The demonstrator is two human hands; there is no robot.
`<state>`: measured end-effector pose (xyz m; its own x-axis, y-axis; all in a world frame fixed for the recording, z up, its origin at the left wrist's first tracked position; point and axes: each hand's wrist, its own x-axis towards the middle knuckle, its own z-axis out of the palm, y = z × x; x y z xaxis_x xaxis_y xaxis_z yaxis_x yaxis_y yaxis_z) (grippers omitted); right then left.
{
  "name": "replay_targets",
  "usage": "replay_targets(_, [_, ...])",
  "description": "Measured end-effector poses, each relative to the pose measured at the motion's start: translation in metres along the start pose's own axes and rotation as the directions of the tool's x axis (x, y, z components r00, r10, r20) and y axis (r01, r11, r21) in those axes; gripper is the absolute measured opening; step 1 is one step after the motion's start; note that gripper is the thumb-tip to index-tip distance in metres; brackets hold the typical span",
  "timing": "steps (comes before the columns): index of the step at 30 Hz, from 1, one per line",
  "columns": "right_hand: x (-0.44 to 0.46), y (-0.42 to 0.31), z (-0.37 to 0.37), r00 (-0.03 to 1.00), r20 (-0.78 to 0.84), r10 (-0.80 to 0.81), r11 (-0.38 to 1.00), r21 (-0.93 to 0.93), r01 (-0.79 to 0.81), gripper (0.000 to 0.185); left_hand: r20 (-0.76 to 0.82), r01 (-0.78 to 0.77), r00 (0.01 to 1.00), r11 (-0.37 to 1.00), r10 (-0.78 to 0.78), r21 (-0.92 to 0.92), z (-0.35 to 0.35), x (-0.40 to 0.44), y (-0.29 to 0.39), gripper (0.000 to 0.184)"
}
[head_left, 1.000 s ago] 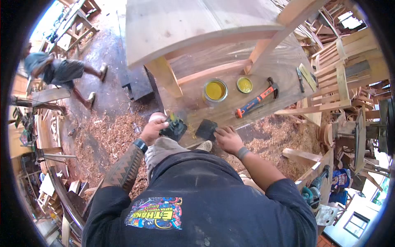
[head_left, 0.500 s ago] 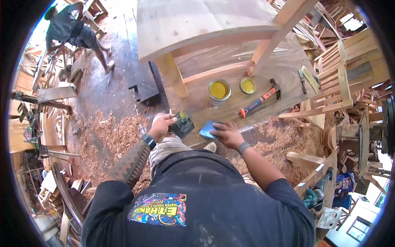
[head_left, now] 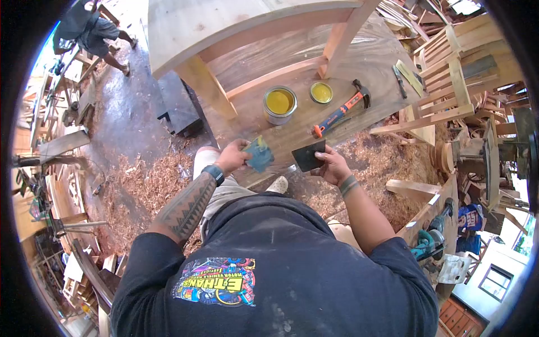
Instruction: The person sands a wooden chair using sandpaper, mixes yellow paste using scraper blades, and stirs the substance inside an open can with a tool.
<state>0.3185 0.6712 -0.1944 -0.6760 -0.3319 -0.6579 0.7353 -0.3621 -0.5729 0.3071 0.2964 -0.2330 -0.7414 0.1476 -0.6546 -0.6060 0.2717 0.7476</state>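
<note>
My left hand (head_left: 231, 157) pinches a thin, square putty spreader (head_left: 260, 155), its bluish face smeared with yellow near the top. Across a small gap, my right hand (head_left: 333, 166) grips a dark, flat square spreader (head_left: 308, 156) by its right side, thumb on top. Both are held over the near edge of a wooden board (head_left: 255, 135). Beyond them stands an open tin (head_left: 279, 105) of yellow paste. Its lid (head_left: 321, 92), coated inside with the same yellow, lies to the right. A claw hammer (head_left: 342, 114) with an orange and blue handle rests nearby.
A wooden table-like piece (head_left: 236, 28) stands on the board. A knife (head_left: 400, 82) lies at right, near a slatted wooden frame (head_left: 443, 84). Wood shavings (head_left: 140, 196) cover the floor. Another person (head_left: 101, 36) is at upper left. A power tool (head_left: 429, 241) sits at lower right.
Both spreaders have tilted: the left one now shows a bluish face, the right one a dark face instead of a shiny blue one. The view has shifted, moving the tin and hammer up and left.
</note>
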Motion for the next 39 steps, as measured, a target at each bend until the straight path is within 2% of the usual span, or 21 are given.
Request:
replay_targets(1, [-0.005, 0.000, 0.001, 1.000, -0.001, -0.008, 0.998, 0.061, 0.009, 0.024, 0.041, 0.005, 0.999, 0.998, -0.008, 0.056, 0.006, 0.005, 0.005, 0.053])
replay_targets(2, [-0.002, 0.004, -0.007, 0.999, 0.040, -0.027, 0.997, 0.068, 0.024, 0.025, -0.016, -0.074, 0.997, 0.992, 0.076, 0.106, 0.014, 0.017, -0.003, 0.052])
replay_targets(5, [0.013, 0.021, -0.021, 0.995, -0.097, 0.035, 0.959, -0.276, -0.061, 0.029, 0.072, -0.081, 0.995, 0.986, 0.072, 0.146, 0.023, 0.044, -0.008, 0.045])
replay_targets(6, [0.015, 0.025, -0.017, 0.998, -0.067, -0.001, 0.922, -0.387, -0.025, 0.035, 0.068, -0.094, 0.995, 0.962, 0.079, 0.257, 0.026, 0.052, -0.008, 0.038])
replay_targets(9, [0.002, 0.018, -0.003, 0.989, -0.141, 0.053, 0.732, -0.668, -0.135, 0.032, 0.116, -0.149, 0.986, 0.932, 0.117, 0.330, 0.035, 0.056, 0.008, 0.040])
replay_targets(10, [-0.005, 0.016, 0.007, 0.992, -0.123, 0.038, 0.794, -0.598, -0.105, 0.032, 0.124, -0.153, 0.986, 0.916, 0.114, 0.371, 0.036, 0.062, 0.006, 0.042])
replay_targets(13, [0.005, 0.024, 0.000, 0.995, -0.104, 0.006, 0.819, -0.570, -0.065, 0.047, 0.050, 0.068, 0.996, 0.996, -0.071, 0.057, 0.051, 0.059, 0.019, 0.040])
replay_targets(16, [0.018, 0.023, -0.012, 0.995, -0.084, -0.051, 0.706, -0.707, -0.023, 0.046, -0.042, 0.066, 0.997, 0.989, -0.061, 0.129, 0.055, 0.056, 0.019, 0.036])
replay_targets(19, [0.039, 0.042, -0.028, 0.968, -0.083, -0.237, 0.876, -0.450, 0.176, 0.036, 0.006, -0.050, 0.999, 0.970, 0.050, 0.236, 0.050, 0.058, 0.007, 0.032])
replay_targets(20, [0.038, 0.041, -0.023, 0.959, -0.123, -0.256, 0.910, -0.365, 0.196, 0.026, 0.033, -0.011, 0.999, 0.976, 0.004, 0.219, 0.048, 0.058, 0.008, 0.033])
replay_targets(22, [0.042, 0.039, -0.021, 0.964, -0.186, -0.191, 0.961, -0.236, 0.144, 0.027, 0.089, 0.066, 0.992, 0.981, -0.084, 0.183, 0.046, 0.060, 0.014, 0.037])
replay_targets(25, [0.043, 0.038, -0.009, 0.964, -0.254, -0.084, 0.993, -0.101, 0.059, 0.029, 0.093, -0.235, 0.972, 0.848, 0.217, 0.476, 0.048, 0.064, 0.015, 0.032])
replay_targets(27, [0.045, 0.039, -0.002, 0.967, -0.253, -0.032, 0.998, -0.058, 0.018, 0.031, 0.111, -0.314, 0.945, 0.763, 0.306, 0.565, 0.049, 0.055, 0.037, 0.034])
replay_targets(28, [0.046, 0.039, 0.002, 0.959, -0.282, -0.019, 0.992, -0.122, -0.016, 0.030, 0.124, -0.350, 0.929, 0.714, 0.350, 0.607, 0.050, 0.052, 0.048, 0.034])
replay_targets(31, [0.046, 0.038, 0.010, 0.934, -0.358, -0.010, 0.950, -0.295, -0.103, 0.031, 0.098, -0.356, 0.898, 0.575, 0.430, 0.737, 0.056, 0.065, 0.044, 0.042])
replay_targets(34, [0.050, 0.039, 0.008, 0.926, -0.376, -0.040, 0.891, -0.432, -0.137, 0.033, -0.009, -0.282, 0.905, 0.615, 0.426, 0.737, 0.063, 0.045, 0.056, 0.047])
replay_targets(37, [0.052, 0.049, 0.003, 0.932, -0.356, -0.066, 0.859, -0.496, -0.129, 0.035, 0.266, -0.414, 0.832, 0.226, 0.488, 0.882, 0.070, 0.033, 0.035, 0.056])
replay_targets(39, [0.049, 0.052, 0.009, 0.922, -0.373, -0.101, 0.876, -0.472, -0.095, 0.035, 0.367, -0.489, 0.772, 0.116, 0.519, 0.865, 0.078, 0.018, 0.018, 0.064])
